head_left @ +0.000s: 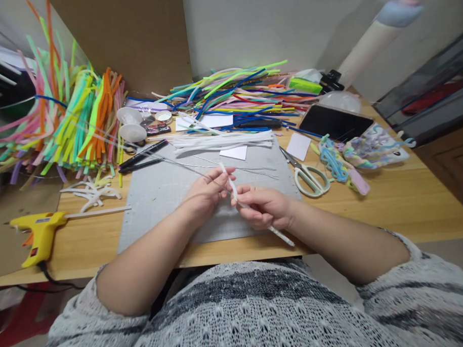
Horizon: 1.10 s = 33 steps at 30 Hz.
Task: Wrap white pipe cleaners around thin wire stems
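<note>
A white fuzzy stem [283,236] runs between both hands above the grey cutting mat [152,196]. My right hand [265,206] is closed round its middle, and its lower end sticks out past the palm. My left hand [207,194] is closed with fingertips at the stem's upper part and also grips thin wires, which trail up and to the left. The fingertips of both hands nearly meet. Other thin wires [254,168] lie on the mat behind the hands. A bundle of white stems [223,141] rests at the mat's back edge.
Scissors [311,181] and a phone [334,122] are on the right, near pastel braided pieces [375,151]. A yellow glue gun [41,233] and short white pieces [91,192] are on the left. Colourful stems [228,92] are piled at the back; black markers [143,159] lie left of centre.
</note>
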Each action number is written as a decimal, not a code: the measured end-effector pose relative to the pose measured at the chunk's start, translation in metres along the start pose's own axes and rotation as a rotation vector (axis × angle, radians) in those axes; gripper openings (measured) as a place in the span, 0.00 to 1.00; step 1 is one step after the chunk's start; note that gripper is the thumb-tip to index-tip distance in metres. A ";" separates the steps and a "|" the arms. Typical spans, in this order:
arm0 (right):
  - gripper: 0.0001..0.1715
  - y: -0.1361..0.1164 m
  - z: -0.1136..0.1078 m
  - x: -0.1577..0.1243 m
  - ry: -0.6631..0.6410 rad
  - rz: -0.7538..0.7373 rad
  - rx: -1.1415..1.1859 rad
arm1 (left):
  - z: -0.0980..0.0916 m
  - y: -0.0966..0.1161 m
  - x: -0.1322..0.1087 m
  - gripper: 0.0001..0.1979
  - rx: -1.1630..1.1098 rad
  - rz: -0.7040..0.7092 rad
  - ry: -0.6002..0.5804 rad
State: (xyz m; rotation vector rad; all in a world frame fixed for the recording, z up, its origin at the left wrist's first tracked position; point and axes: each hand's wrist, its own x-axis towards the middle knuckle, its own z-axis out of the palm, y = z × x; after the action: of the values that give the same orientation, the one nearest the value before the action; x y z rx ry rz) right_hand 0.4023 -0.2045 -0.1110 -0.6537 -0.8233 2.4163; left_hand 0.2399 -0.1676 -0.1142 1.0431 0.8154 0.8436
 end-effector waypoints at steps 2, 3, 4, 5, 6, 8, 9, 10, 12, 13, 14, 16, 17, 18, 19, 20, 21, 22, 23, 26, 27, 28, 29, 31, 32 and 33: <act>0.09 0.003 -0.002 0.001 -0.059 0.036 0.008 | 0.000 0.000 0.001 0.12 -0.154 -0.136 -0.091; 0.09 0.004 -0.002 0.001 -0.065 0.030 0.006 | -0.001 0.000 0.001 0.11 -0.191 -0.164 -0.097; 0.10 0.005 -0.002 0.001 -0.056 0.010 -0.002 | -0.002 0.000 0.001 0.11 -0.209 -0.189 -0.090; 0.10 0.005 -0.002 0.001 -0.035 -0.023 -0.015 | -0.003 -0.001 0.001 0.11 -0.218 -0.222 -0.082; 0.11 0.005 -0.002 0.001 -0.003 -0.067 -0.030 | -0.004 -0.001 0.001 0.11 -0.226 -0.259 -0.075; 0.11 0.004 -0.002 0.001 0.080 -0.179 -0.059 | -0.006 -0.002 0.002 0.11 -0.235 -0.325 -0.068; 0.11 0.003 -0.002 0.001 0.128 -0.237 -0.070 | -0.006 -0.002 0.002 0.11 -0.230 -0.334 -0.065; 0.10 0.003 -0.002 0.002 0.179 -0.292 -0.079 | -0.006 -0.002 0.002 0.12 -0.216 -0.321 -0.058; 0.10 0.002 -0.003 0.003 0.281 -0.378 -0.099 | -0.006 0.000 0.002 0.12 -0.138 -0.232 -0.019; 0.11 0.001 -0.003 0.003 0.332 -0.406 -0.112 | -0.005 0.002 0.001 0.12 -0.072 -0.171 0.022; 0.11 0.000 -0.003 0.004 0.381 -0.426 -0.129 | -0.004 0.003 -0.001 0.12 0.007 -0.108 0.072; 0.12 -0.001 -0.004 0.004 0.468 -0.452 -0.166 | -0.001 0.008 -0.005 0.11 0.199 0.016 0.157; 0.13 -0.002 -0.004 0.005 0.506 -0.460 -0.189 | 0.000 0.009 -0.007 0.11 0.306 0.089 0.179; 0.13 -0.002 -0.004 0.005 0.542 -0.466 -0.215 | 0.001 0.011 -0.010 0.10 0.414 0.176 0.182; 0.14 -0.001 -0.004 0.005 0.573 -0.468 -0.248 | 0.001 0.012 -0.012 0.09 0.520 0.272 0.167; 0.14 -0.001 -0.004 0.006 0.599 -0.465 -0.289 | 0.001 0.013 -0.013 0.08 0.621 0.375 0.143; 0.14 0.000 -0.004 0.006 0.625 -0.463 -0.342 | 0.000 0.013 -0.015 0.07 0.713 0.474 0.113; 0.15 0.001 -0.004 0.006 0.651 -0.459 -0.417 | -0.001 0.013 -0.015 0.06 0.794 0.564 0.083; 0.14 0.002 -0.004 0.005 0.673 -0.455 -0.523 | -0.002 0.012 -0.016 0.05 0.868 0.641 0.061; 0.12 0.004 -0.003 0.000 0.693 -0.473 -1.014 | -0.007 0.011 -0.016 0.02 1.058 0.828 0.074; 0.11 0.004 -0.001 -0.002 0.666 -0.483 -1.198 | -0.009 0.011 -0.016 0.02 1.103 0.872 0.099; 0.11 0.005 0.000 -0.005 0.627 -0.494 -1.366 | -0.009 0.011 -0.016 0.01 1.140 0.901 0.126; 0.12 0.005 0.002 -0.007 0.587 -0.506 -1.507 | -0.010 0.011 -0.017 0.01 1.169 0.915 0.149; 0.13 0.006 0.006 -0.011 0.524 -0.528 -1.696 | -0.010 0.010 -0.018 0.02 1.200 0.907 0.186; 0.13 0.006 0.007 -0.012 0.512 -0.542 -1.744 | -0.010 0.010 -0.018 0.03 1.210 0.897 0.201; 0.13 0.006 0.008 -0.012 0.513 -0.556 -1.762 | -0.009 0.010 -0.018 0.03 1.218 0.892 0.210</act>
State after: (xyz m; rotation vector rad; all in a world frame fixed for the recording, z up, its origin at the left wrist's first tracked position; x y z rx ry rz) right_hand 0.4049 -0.2198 -0.1058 -1.2287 -2.3086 0.4667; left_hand 0.2220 -0.1773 -0.1048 2.5427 1.0648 1.2154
